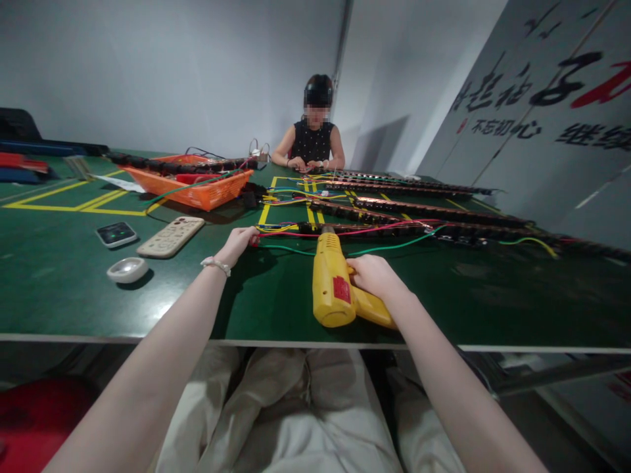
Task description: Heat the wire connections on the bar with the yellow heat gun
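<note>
The right hand [375, 274] grips the yellow heat gun [332, 279] lying on the green table [73, 289]; the left hand [237, 243] pinches a red wire [296, 234] just beside its nozzle.

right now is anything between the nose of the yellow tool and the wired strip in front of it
Nothing visible. The yellow heat gun, gripped by the right hand, points its nozzle straight at the black strip; only loose wires lie there.

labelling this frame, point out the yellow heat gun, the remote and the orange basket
yellow heat gun [331, 289], head view, on the top of its barrel
remote [170, 236], head view, on its keypad face
orange basket [217, 191], head view, on its near side wall
</note>
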`<move>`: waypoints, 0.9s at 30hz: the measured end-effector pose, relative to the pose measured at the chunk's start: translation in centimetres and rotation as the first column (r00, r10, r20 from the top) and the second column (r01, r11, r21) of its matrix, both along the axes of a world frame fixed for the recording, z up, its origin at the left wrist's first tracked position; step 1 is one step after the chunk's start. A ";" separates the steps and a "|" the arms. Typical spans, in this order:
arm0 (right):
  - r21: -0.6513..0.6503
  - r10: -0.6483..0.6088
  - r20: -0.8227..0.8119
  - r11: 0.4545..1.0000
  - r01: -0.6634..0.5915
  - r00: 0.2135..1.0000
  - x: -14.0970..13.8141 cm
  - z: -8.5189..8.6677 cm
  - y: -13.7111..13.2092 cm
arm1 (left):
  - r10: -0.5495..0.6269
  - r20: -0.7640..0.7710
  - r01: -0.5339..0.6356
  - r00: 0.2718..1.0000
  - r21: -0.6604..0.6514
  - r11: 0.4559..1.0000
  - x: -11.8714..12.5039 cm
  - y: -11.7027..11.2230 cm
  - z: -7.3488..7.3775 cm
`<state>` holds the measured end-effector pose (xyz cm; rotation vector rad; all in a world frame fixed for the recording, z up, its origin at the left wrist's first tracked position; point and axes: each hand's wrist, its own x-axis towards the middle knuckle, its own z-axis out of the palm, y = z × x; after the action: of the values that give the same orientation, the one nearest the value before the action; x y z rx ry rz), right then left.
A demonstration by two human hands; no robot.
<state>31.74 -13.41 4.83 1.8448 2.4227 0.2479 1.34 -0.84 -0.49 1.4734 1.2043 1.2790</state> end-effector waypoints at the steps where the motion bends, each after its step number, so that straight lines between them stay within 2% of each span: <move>1: -0.001 0.010 -0.001 1.000 -0.010 1.000 -0.1 -0.1 0.0 | -0.001 0.017 0.001 1.000 -0.007 1.000 0.1 0.0 0.0; 7: 0.033 0.122 0.002 0.992 -0.122 0.993 -2.5 -0.4 0.3 | 0.004 0.081 0.000 0.997 -0.052 0.999 0.4 -0.4 0.4; 18: 0.084 0.331 -0.050 0.942 -0.326 0.942 -10.5 -0.5 1.3 | 0.032 0.045 -0.030 0.998 -0.043 0.999 0.2 -0.3 0.0; 22: 0.107 0.341 -0.073 0.937 -0.332 0.937 -11.1 -0.5 1.3 | 0.031 0.030 -0.028 0.999 -0.074 0.997 0.2 -0.4 0.2; 27: 0.119 0.354 -0.099 0.932 -0.342 0.930 -10.6 -0.6 1.1 | -0.007 0.011 0.008 1.000 -0.034 0.999 -0.2 0.0 0.0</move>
<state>21.17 -12.28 4.22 1.4871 2.8637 0.2951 1.18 -0.87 -0.49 1.4427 1.2067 1.2540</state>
